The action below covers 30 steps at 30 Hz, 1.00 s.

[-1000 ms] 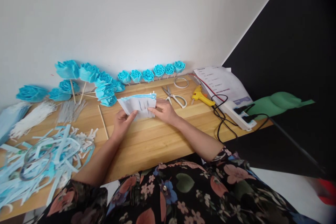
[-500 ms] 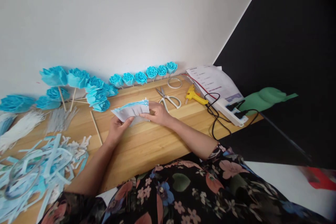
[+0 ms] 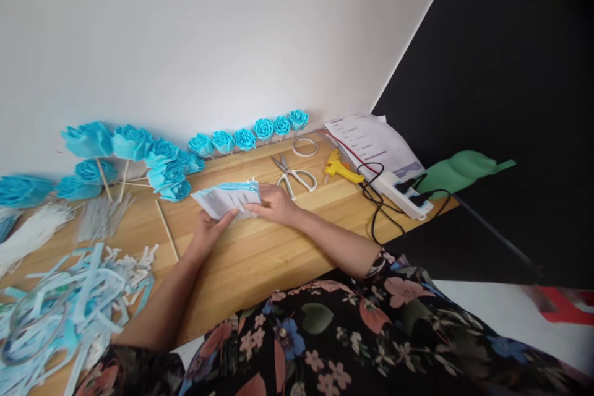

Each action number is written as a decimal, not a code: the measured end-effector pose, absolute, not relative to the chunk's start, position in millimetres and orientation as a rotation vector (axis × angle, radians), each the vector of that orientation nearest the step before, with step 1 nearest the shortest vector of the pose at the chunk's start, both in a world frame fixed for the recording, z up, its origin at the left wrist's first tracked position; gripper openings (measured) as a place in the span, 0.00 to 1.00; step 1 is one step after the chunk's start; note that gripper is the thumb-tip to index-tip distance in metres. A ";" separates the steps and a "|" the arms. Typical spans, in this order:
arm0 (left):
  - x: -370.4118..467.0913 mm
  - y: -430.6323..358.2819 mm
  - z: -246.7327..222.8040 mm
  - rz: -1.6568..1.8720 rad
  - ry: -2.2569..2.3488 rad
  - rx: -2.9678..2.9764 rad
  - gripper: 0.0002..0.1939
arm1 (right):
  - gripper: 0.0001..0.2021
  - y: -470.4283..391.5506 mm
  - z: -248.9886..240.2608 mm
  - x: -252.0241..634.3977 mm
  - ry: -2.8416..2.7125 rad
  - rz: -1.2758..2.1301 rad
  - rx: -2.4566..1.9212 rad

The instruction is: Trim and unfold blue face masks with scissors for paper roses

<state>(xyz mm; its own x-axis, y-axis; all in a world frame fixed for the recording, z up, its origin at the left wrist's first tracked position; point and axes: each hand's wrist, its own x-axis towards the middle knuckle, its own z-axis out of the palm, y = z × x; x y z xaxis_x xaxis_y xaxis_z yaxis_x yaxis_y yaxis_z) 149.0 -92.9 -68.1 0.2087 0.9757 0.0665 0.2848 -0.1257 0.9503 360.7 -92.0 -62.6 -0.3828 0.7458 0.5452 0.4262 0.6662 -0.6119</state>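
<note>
A stack of disposable face masks (image 3: 225, 200), pale with blue layers along its top edge, is held between both hands above the table. My left hand (image 3: 211, 229) is closed on its lower left part, thumb lying on the near face. My right hand (image 3: 275, 204) pinches the right end, thumb in front and the other fingers mostly hidden behind. Just right of that hand lie scissors (image 3: 297, 174) with white handles, blades apart. Left of the left hand a thin wooden stick (image 3: 167, 232) rests on the wood.
Blue paper-like roses (image 3: 162, 154) on sticks line the wall. At left lie cut blue and white strips (image 3: 78, 297), white strings (image 3: 39, 232) and clear thin strips (image 3: 102, 216). A tape ring (image 3: 305, 146), yellow glue gun (image 3: 341, 167), power strip (image 3: 403, 198), papers (image 3: 371, 142) and green bottle-like object (image 3: 459, 173) are at right.
The stack tilts slightly, showing more of its near face. Both hands keep their hold on it. The whole view has shifted a little.
</note>
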 end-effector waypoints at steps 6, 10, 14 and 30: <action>149.4 -91.8 -70.7 1.006 1.218 1.556 0.27 | 0.14 -92.4 -66.9 359.9 -2.034 0.440 -1.002; 151.4 -91.7 -70.0 1.010 1.263 1.550 0.25 | 0.15 -93.2 -66.7 359.2 -2.021 0.431 -1.033; 155.1 -94.1 -63.9 1.033 1.255 1.538 0.24 | 0.17 -95.2 -66.9 359.3 -1.968 0.427 -1.051; 149.5 -104.6 -59.5 1.021 1.209 1.552 0.22 | 0.12 -103.5 -57.1 362.7 -1.882 0.316 -0.837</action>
